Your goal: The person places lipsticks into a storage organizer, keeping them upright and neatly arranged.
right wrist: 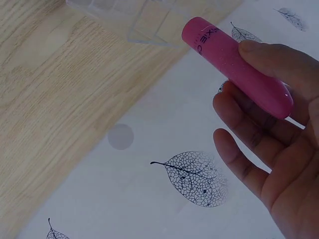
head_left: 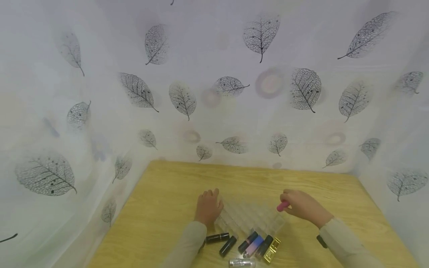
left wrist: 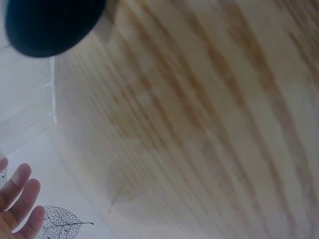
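A clear plastic organizer with slanted compartments (head_left: 249,214) lies on the wooden table between my hands. My right hand (head_left: 301,204) holds a pink lipstick tube (right wrist: 239,67) between thumb and fingers, above the organizer's right side; its other fingers are loosely bent in the right wrist view. At the organizer's left edge is my left hand (head_left: 208,206), its fingers extended and relaxed. The left wrist view shows those fingers (left wrist: 20,191) near the organizer's clear wall (left wrist: 54,94).
In front of the organizer lie black tubes (head_left: 228,246), a blue-and-pink tube (head_left: 253,246), a gold case (head_left: 272,251) and a silver tube (head_left: 242,263). A small dark object (head_left: 321,241) sits by the right sleeve. Leaf-printed curtain (head_left: 214,123) surrounds the table (head_left: 167,193).
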Tool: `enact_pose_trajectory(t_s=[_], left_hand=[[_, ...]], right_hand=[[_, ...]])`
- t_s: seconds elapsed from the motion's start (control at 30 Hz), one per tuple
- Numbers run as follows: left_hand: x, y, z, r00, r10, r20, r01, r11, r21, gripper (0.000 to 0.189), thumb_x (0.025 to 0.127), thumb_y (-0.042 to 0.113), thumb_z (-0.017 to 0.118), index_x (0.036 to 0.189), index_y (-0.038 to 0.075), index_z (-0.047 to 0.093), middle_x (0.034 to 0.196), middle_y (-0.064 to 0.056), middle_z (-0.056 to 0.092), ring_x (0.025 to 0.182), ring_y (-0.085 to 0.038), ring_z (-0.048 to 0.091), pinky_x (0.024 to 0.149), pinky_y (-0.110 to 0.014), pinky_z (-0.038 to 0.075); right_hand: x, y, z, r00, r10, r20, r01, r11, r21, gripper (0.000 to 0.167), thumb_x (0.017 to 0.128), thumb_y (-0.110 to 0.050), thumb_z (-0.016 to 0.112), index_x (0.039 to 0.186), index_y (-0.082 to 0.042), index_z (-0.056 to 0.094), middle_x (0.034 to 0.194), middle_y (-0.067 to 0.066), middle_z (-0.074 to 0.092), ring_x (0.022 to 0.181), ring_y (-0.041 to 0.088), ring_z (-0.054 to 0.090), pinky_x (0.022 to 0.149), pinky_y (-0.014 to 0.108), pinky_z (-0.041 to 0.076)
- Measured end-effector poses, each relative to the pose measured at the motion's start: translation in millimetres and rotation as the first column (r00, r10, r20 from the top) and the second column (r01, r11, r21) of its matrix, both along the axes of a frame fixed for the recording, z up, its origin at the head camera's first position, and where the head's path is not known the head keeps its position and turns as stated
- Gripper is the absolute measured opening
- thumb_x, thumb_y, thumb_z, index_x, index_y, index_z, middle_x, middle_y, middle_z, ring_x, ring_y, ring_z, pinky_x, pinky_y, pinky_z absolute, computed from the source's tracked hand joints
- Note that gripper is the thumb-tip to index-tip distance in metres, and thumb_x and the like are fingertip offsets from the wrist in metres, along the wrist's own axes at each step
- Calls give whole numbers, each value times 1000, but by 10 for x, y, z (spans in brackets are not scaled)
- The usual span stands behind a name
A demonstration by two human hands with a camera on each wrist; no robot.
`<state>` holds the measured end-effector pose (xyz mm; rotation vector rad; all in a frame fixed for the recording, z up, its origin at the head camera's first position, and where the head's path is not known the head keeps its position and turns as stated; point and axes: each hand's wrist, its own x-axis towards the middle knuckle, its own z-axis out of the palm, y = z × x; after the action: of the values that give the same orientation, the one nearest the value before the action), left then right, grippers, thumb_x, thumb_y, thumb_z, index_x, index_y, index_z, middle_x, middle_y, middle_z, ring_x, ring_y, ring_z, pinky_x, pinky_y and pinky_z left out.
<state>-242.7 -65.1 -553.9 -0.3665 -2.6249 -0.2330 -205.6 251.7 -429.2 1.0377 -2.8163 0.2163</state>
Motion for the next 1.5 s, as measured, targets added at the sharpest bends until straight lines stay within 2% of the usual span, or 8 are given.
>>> enact_pose_trajectory(t_s=[0.17, 0.33, 0.47, 0.6, 0.77, 0.9, 1.07, 1.5], left_hand=[[-1, 3, 0, 1000, -6, 4, 6, 1000, 9, 34, 80, 31, 61, 107, 10, 59, 80, -6, 60, 72, -20, 56, 64, -35, 45], [-28, 5, -56, 1000, 0, 21, 0, 1000, 9, 35, 81, 32, 60, 109, 11, 58, 82, -6, 61, 73, -20, 57, 64, -35, 45], [-43, -1, -92, 1000, 0, -5, 0, 1000, 11, 35, 81, 32, 60, 109, 11, 60, 82, -5, 62, 72, -20, 57, 64, -35, 45], [-31, -7, -91, 1000, -8, -30, 8, 1000, 3, 35, 81, 33, 61, 108, 11, 61, 81, -6, 63, 71, -20, 58, 63, -35, 47], [-19, -8, -86, 1000, -9, -22, 9, 1000, 2, 35, 82, 32, 61, 108, 11, 61, 82, -6, 63, 72, -20, 58, 64, -36, 47], [-19, -7, -76, 1000, -11, -9, 11, 1000, 12, 35, 82, 32, 60, 109, 10, 60, 83, -6, 64, 73, -20, 59, 65, -36, 47], [-15, -5, -54, 1000, -9, -14, 9, 1000, 14, 34, 81, 31, 61, 108, 11, 60, 82, -6, 63, 72, -20, 58, 63, -36, 47], [-11, 5, -50, 1000, 4, 0, -4, 1000, 16, 34, 82, 31, 61, 109, 11, 61, 83, -5, 63, 73, -20, 58, 65, -35, 46]], right_hand=[[-76, -24, -58, 999, -7, 42, 6, 1000, 28, 19, 67, -12, 80, 72, -11, 62, 71, -6, 53, 61, 6, 52, 58, 24, 46], [-113, -39, -127, 996, 3, 86, -5, 1000, 15, 18, 68, -14, 79, 71, -11, 62, 70, -6, 52, 61, 5, 52, 58, 23, 46], [-140, -35, -213, 994, 14, 106, -13, 1000, -4, 17, 70, -17, 78, 71, -11, 62, 70, -6, 53, 61, 4, 52, 59, 22, 47], [-163, 1, -333, 993, 18, 117, -11, 998, -64, 16, 72, -15, 76, 71, -13, 61, 71, -9, 53, 64, 5, 52, 63, 23, 48], [-189, 67, -488, 989, 27, 142, 4, 977, -213, 16, 72, -13, 76, 73, -16, 60, 73, -11, 56, 69, 4, 52, 66, 26, 49], [-198, 116, -607, 985, -16, 174, 67, 955, -290, 14, 73, -16, 76, 80, -17, 63, 78, -13, 59, 72, 1, 53, 67, 26, 49], [-195, 151, -722, 981, -77, 180, 132, 939, -317, 14, 74, -19, 75, 84, -18, 65, 80, -14, 61, 74, -1, 54, 68, 24, 48], [-188, 186, -837, 980, -116, 162, 166, 926, -340, 14, 74, -15, 75, 85, -12, 67, 79, -10, 62, 71, -1, 52, 64, 21, 46]])
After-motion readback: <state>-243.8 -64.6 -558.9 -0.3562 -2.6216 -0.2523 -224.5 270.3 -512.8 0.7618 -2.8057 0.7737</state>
